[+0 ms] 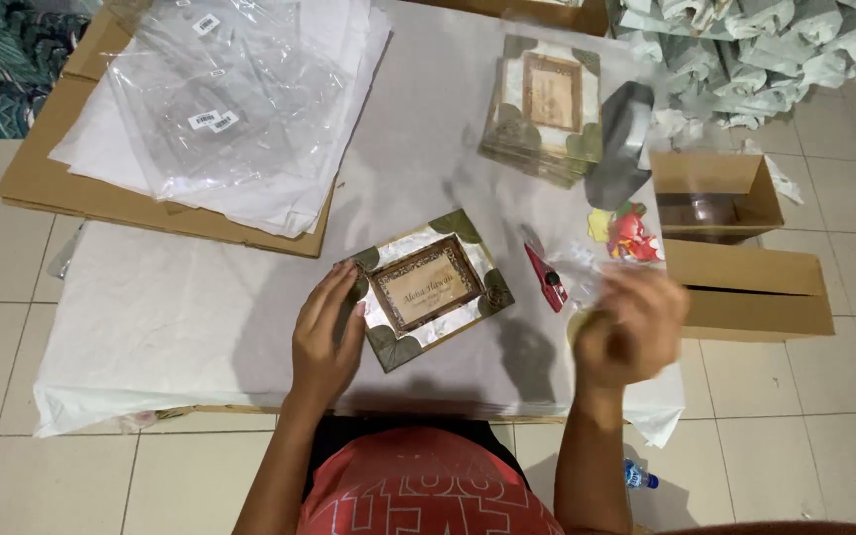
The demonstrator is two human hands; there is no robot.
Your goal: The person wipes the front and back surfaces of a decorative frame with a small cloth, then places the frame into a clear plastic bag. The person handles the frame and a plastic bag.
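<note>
Jar (702, 212) inside open cardboard box (720, 176)

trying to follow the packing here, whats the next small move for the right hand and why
Probably bring the right hand over to the picture frame. The left hand already rests flat on the frame's left edge, pinning it on the white sheet, while the right hand is raised and blurred beside it, with something clear and crinkly near its fingers. What it grips is hard to tell.

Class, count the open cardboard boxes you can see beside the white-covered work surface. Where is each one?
2: a small open box at the right, and a longer box just below it, nearer the person. Others may sit out of view.
</note>
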